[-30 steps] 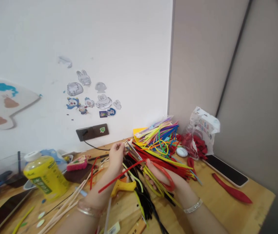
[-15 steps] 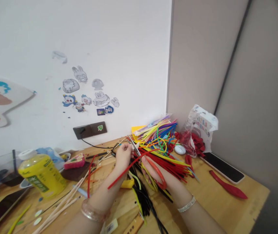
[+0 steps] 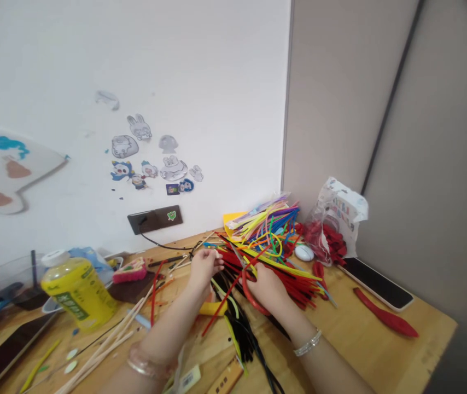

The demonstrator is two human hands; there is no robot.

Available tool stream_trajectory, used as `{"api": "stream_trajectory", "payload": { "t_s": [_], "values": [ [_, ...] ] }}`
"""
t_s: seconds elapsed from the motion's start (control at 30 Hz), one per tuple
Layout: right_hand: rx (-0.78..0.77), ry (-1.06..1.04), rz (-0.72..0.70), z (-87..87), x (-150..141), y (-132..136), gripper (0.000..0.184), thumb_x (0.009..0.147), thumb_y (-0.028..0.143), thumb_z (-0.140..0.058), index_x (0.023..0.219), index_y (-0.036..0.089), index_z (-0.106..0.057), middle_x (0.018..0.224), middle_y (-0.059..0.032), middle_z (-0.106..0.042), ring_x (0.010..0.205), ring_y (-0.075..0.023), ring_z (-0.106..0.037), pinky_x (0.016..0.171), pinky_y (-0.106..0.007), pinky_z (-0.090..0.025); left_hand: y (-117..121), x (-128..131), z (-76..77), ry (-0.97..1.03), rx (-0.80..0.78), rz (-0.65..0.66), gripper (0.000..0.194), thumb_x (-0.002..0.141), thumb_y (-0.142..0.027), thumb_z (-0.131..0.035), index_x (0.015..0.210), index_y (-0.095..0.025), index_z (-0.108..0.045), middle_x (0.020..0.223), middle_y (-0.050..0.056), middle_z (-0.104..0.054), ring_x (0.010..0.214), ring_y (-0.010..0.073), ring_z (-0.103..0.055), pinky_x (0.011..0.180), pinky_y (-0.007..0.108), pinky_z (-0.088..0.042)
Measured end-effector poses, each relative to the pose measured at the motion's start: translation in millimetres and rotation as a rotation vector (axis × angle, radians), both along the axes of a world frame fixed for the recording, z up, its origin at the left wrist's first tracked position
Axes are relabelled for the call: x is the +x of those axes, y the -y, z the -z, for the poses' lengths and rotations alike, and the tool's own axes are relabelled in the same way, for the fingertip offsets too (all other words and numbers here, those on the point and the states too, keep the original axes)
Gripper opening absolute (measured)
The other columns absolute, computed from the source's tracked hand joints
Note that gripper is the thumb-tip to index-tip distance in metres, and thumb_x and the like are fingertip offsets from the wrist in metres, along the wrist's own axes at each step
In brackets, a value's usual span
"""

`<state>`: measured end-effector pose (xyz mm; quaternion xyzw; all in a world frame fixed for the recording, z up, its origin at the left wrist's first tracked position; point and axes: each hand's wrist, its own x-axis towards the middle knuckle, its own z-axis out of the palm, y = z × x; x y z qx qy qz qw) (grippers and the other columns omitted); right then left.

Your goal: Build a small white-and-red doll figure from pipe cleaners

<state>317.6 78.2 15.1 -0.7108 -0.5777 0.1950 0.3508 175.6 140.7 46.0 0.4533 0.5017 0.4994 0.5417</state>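
Right hand: the right hand point(image 3: 267, 287) has its fingers curled and closed over the red pipe cleaner point(image 3: 250, 298), which bends into a loop below the palm.

Left hand: the left hand point(image 3: 205, 268) is loosely curled, with fingertips toward the strands. Whether it pinches anything cannot be determined.

Between hands: a straight red strand point(image 3: 226, 302) crosses the gap. A thin silver blade point(image 3: 237, 255) lies just past the fingertips; its full form is hidden.

Loose stock: a red pile point(image 3: 287, 284) lies beside the right hand, black strands point(image 3: 237, 323) lie below it, and a multicoloured bundle point(image 3: 268, 227) stands behind.

Progress: no finished or joined piece is visible. Most strands remain loose in piles; one red strand is bent into a loop.

Nearby tools: a yellow glue gun point(image 3: 211, 309) lies under the left wrist area, and a wooden ruler point(image 3: 226, 377) lies at the lower edge.

Surroundings: the wooden table point(image 3: 401, 342) also bears a yellow bottle point(image 3: 78, 293), a white computer mouse point(image 3: 304, 253), a bag of red balloons point(image 3: 327, 232) and a phone point(image 3: 377, 283). Stickers point(image 3: 153, 156) cover the white wall.
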Motion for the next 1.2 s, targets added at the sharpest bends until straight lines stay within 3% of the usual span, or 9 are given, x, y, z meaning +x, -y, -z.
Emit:
{"api": "stream_trajectory", "payload": {
  "t_s": [0.17, 0.3, 0.33, 0.4, 0.5, 0.7, 0.8, 0.97, 1.2],
  "values": [
    [0.01, 0.218, 0.063, -4.7, -3.1, 5.2, 0.02, 0.073, 0.014, -0.061, 0.093, 0.008, -0.062, 0.095, -0.0218, -0.063, 0.096, -0.0334, -0.059, 0.078, -0.04, -0.044, 12.3, -38.9, -4.3, 0.032, -0.034, -0.004, 0.028, 0.087, -0.03, -0.053, 0.111, -0.016, -0.054, 0.108, 0.006, -0.06, 0.088, 0.0182, -0.061, 0.073, 0.038, -0.053],
    [0.148, 0.243, -0.011, -19.6, -14.1, 16.6, 0.017, 0.083, 0.016, -0.049, 0.093, 0.014, -0.064, 0.103, -0.0161, -0.061, 0.106, -0.027, -0.053, 0.087, -0.036, -0.041, 41.7, -60.0, -6.6, 0.036, 0.017, 0.026, 0.017, 0.082, -0.028, -0.059, 0.085, -0.011, -0.059, 0.066, -0.002, -0.059, 0.054, 0.0082, -0.055, 0.055, 0.023, -0.048],
    [0.201, 0.186, -0.098, -22.1, -19.3, 20.1, 0.018, 0.086, 0.02, -0.048, 0.094, 0.016, -0.063, 0.101, -0.0115, -0.063, 0.102, -0.023, -0.055, 0.087, -0.032, -0.042, 51.8, -61.9, -6.6, 0.031, 0.041, 0.043, 0.019, 0.078, -0.029, -0.063, 0.083, -0.012, -0.058, 0.06, -0.004, -0.057, 0.05, 0.0074, -0.053, 0.052, 0.021, -0.046],
    [0.288, -0.137, -0.375, -23.5, -32.5, 27.6, 0.018, 0.086, 0.025, -0.048, 0.091, 0.016, -0.064, 0.09, -0.0063, -0.066, 0.087, -0.0181, -0.06, 0.078, -0.028, -0.046, 73.1, -62.8, -5.9, 0.005, 0.087, 0.081, 0.029, 0.069, -0.035, -0.069, 0.086, -0.014, -0.058, 0.057, -0.004, -0.058, 0.046, 0.0085, -0.052, 0.048, 0.021, -0.044],
    [0.198, -0.498, -0.636, -18.9, -53.6, 38.2, 0.021, 0.084, 0.031, -0.053, 0.086, 0.014, -0.065, 0.08, -0.004, -0.067, 0.075, -0.016, -0.062, 0.068, -0.026, -0.047, 99.7, -62.5, -3.1, -0.058, 0.162, 0.092, 0.034, 0.064, -0.037, -0.07, 0.086, -0.016, -0.056, 0.05, -0.006, -0.057, 0.044, 0.0111, -0.052, 0.045, 0.022, -0.042],
    [0.097, -0.737, -0.669, -10.8, -76.2, 48.7, 0.022, 0.074, 0.036, -0.063, 0.071, 0.015, -0.06, 0.067, 0.0011, -0.059, 0.065, -0.0124, -0.055, 0.063, -0.024, -0.042, 122.3, -74.2, 6.1, -0.15, 0.262, 0.044, 0.027, 0.066, -0.036, -0.065, 0.085, -0.02, -0.054, 0.051, -0.007, -0.054, 0.047, 0.0131, -0.051, 0.048, 0.023, -0.04],
    [0.08, -0.799, -0.632, -10.4, -81.8, 52.2, 0.025, 0.072, 0.04, -0.063, 0.068, 0.016, -0.056, 0.063, 0.003, -0.054, 0.059, -0.0103, -0.05, 0.058, -0.022, -0.039, 131.2, -83.0, 8.8, -0.35, 0.327, 0.096, 0.018, 0.073, -0.037, -0.057, 0.078, -0.02, -0.057, 0.06, -0.001, -0.058, 0.055, 0.0164, -0.054, 0.054, 0.027, -0.043],
    [0.011, -0.696, -0.69, -10.8, -88.9, 62.0, 0.019, 0.074, 0.033, -0.058, 0.067, 0.017, -0.05, 0.061, 0.0046, -0.047, 0.056, -0.0092, -0.044, 0.054, -0.021, -0.035, 147.8, -93.8, 8.6, -0.701, 0.43, 0.131, 0.025, 0.081, -0.035, -0.045, 0.064, -0.02, -0.056, 0.062, 0.003, -0.057, 0.061, 0.0191, -0.053, 0.059, 0.028, -0.041],
    [0.146, -0.344, -0.767, -10.0, -94.0, 77.7, 0.015, 0.077, 0.017, -0.053, 0.062, 0.017, -0.051, 0.061, 0.0032, -0.048, 0.062, -0.0113, -0.046, 0.058, -0.021, -0.036, 159.4, -104.5, 13.3, -0.716, 0.351, 0.201, 0.031, 0.082, -0.038, -0.039, 0.056, -0.022, -0.045, 0.055, -0.001, -0.047, 0.055, 0.0173, -0.048, 0.053, 0.025, -0.037]
  ]
}}
